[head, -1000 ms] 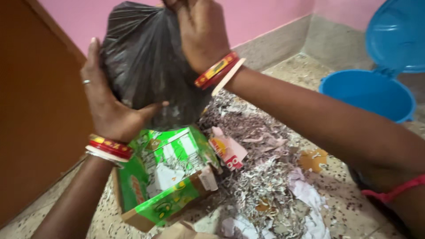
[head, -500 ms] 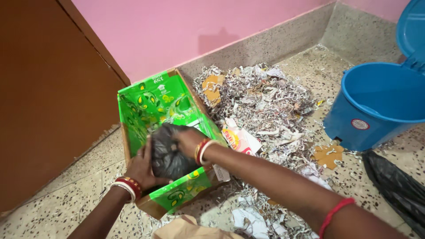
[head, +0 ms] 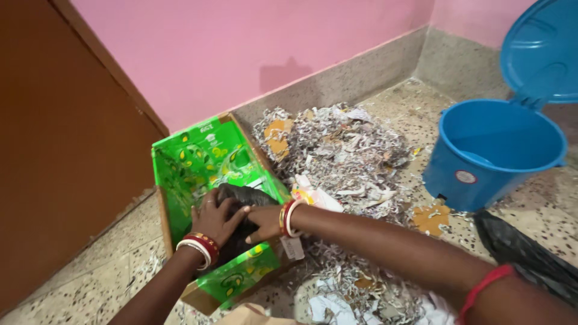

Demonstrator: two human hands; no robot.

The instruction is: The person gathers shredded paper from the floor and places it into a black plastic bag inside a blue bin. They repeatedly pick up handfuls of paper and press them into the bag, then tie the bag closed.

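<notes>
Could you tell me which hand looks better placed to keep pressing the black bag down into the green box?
Probably the left hand: it lies flat on the black bag inside the green box; the right hand touches its edge.
</notes>
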